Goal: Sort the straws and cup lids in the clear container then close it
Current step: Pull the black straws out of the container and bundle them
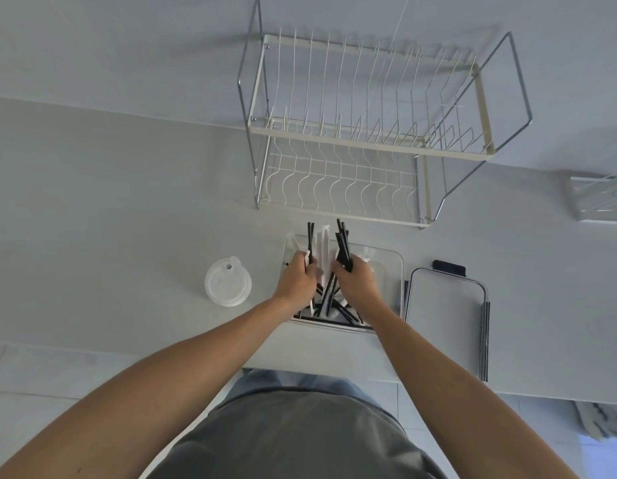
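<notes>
A clear rectangular container (391, 261) sits on the white counter with several black and white straws lying loose in its near end (338, 311). My left hand (297, 280) is inside it and grips a small bunch of black and white straws (310, 236) that stick up beyond the far rim. My right hand (357, 281) grips a bundle of black straws (342, 240), also pointing away from me. A stack of translucent cup lids (227, 282) stands on the counter left of the container. The container's lid (445, 316) lies flat to its right.
A two-tier wire dish rack (369, 140) stands behind the container against the wall. Another wire rack (599, 198) shows at the right edge. The counter's front edge (321, 373) runs just before my body, with tiled floor below.
</notes>
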